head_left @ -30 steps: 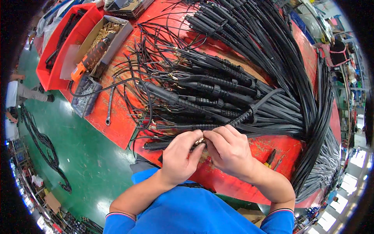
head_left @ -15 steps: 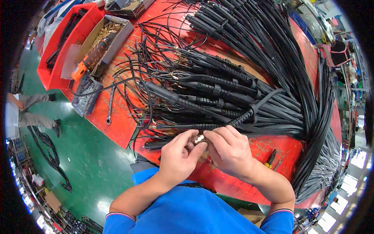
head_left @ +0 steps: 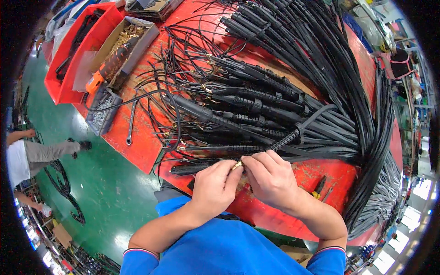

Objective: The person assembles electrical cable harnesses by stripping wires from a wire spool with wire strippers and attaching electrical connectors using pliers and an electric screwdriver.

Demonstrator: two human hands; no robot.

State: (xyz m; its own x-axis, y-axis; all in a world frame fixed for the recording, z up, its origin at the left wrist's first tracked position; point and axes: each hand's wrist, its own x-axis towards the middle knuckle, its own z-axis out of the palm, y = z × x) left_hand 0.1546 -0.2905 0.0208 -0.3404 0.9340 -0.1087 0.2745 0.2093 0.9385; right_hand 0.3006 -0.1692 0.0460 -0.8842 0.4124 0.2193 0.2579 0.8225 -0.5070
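Thumb and fingers of my left hand (head_left: 211,190) pinch a small brass-coloured metal fitting (head_left: 237,165). My right hand (head_left: 271,178) is closed right beside it, fingertips meeting the fitting's other side. From under the right hand's fingers runs a black cable with a ribbed sleeve (head_left: 288,139), bending up to a flat black loop; its end is hidden in my grip. Just beyond both hands lie several black cables with thick connector bodies (head_left: 192,109) and thin bare-ended wires. One black tube (head_left: 183,169) lies close to the left hand's fingers.
On the red table (head_left: 133,158) stand a red bin (head_left: 59,85), a box of brass parts (head_left: 149,34) with an orange-and-black power screwdriver (head_left: 95,82), a grey tray of screws (head_left: 104,110) and a wrench (head_left: 131,123). Pliers (head_left: 319,187) lie right. A person (head_left: 27,156) walks at left.
My left hand has shifted slightly right, its fingers closing more around the fitting, which has turned and looks more golden. My right hand has barely moved. The person at left has stepped forward.
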